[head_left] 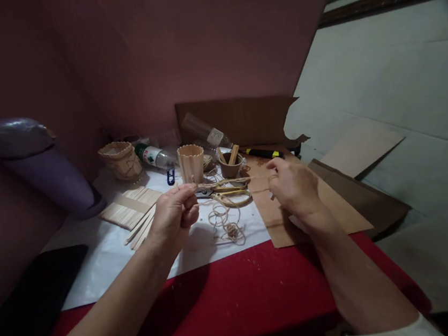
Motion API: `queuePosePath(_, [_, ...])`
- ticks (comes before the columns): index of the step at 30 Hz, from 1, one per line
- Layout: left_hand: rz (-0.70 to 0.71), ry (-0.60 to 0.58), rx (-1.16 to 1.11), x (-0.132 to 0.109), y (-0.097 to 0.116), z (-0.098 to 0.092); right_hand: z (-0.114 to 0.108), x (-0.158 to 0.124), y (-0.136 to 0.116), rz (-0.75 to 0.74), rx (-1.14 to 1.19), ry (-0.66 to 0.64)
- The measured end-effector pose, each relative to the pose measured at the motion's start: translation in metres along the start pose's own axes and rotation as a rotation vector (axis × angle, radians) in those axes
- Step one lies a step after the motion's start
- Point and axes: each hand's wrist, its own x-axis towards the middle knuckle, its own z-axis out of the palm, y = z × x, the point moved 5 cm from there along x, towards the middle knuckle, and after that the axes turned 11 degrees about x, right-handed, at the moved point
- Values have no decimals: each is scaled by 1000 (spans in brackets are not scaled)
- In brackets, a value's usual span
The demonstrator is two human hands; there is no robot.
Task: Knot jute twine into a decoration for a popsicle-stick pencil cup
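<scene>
My left hand (174, 212) and my right hand (293, 186) are both closed in a pinch on a length of jute twine (231, 181) stretched taut between them above the table. Loose twine (226, 227) hangs down and lies tangled on the white sheet (97, 258). Gold-handled scissors (227, 193) lie just under the taut twine. A cup made of craft sticks (191, 163) stands upright right behind it.
Flat craft sticks (131, 206) lie left of my left hand. A woven basket (121, 160), a lying plastic bottle (153, 155), a small brown cup with sticks (230, 164), a yellow-black cutter (265, 153) and brown cardboard (332, 199) surround the red table (242, 295). A dark phone (33, 303) lies left.
</scene>
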Motion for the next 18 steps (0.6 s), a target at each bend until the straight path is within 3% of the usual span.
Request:
queuePosePath(3, [-12,1,13,0,-1,0,-15,6,13,-14,-241,61])
queuePosePath(6, [-19,55,47,-1,-3,-1,-28,8,19,-48,-323,159])
queuePosePath(9, [45,158,89,-2,1,-4,-46,4,14,-46,-155,476])
queuePosePath(11, [64,143,116,-5,2,-1,-48,-2,2,-115,146,589])
queuePosePath(12, [54,100,129,-6,1,2,-44,-6,-7,-173,335,554])
queuePosePath(13, [33,41,140,-7,-1,7,-35,-9,-18,-237,538,427])
queuePosePath(16, [-18,-122,157,-12,-8,18,5,-31,-56,-294,1027,-153])
queuePosePath(18, [-21,-183,164,-14,-12,22,24,-49,-73,-291,1135,-380])
